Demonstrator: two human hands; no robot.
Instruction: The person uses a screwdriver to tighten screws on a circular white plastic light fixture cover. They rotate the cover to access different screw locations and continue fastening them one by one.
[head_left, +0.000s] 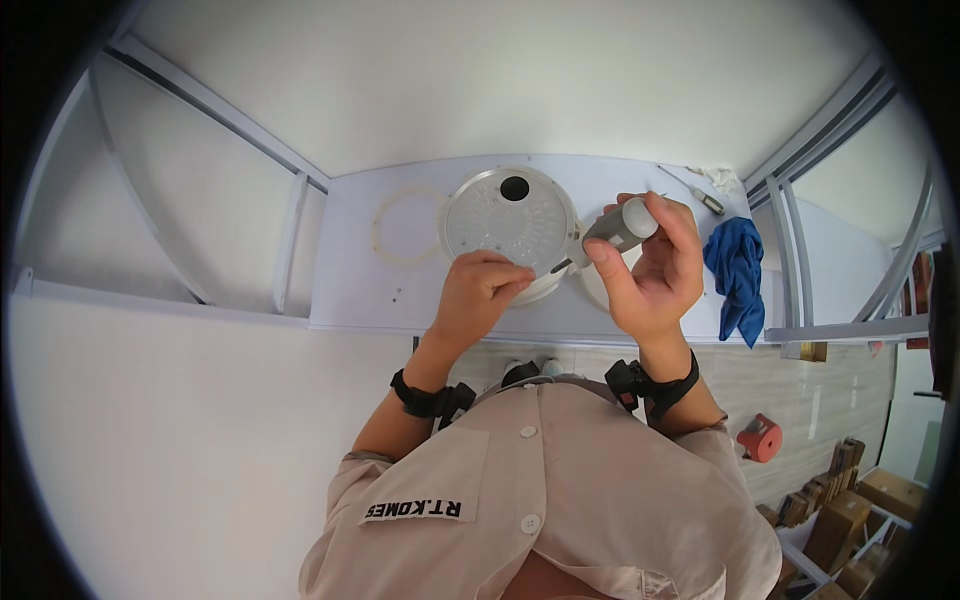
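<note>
A round silvery metal housing sits on the white table in front of me, with a dark round spot near its far edge. My right hand is wrapped around a grey cylindrical electric screwdriver with a pale end cap. Its dark bit points down and left, over the housing's near right edge. Close to that bit, my left hand is closed in a pinch above the near rim. Whatever its fingertips hold, if anything, is too small to make out. A pale round part lies partly hidden under my right hand.
Left of the housing lies a thin cream ring. Small dark screws rest nearer me. At the right are a hand screwdriver, a crumpled blue cloth and white wrapping. A red roll and cardboard boxes stand lower right.
</note>
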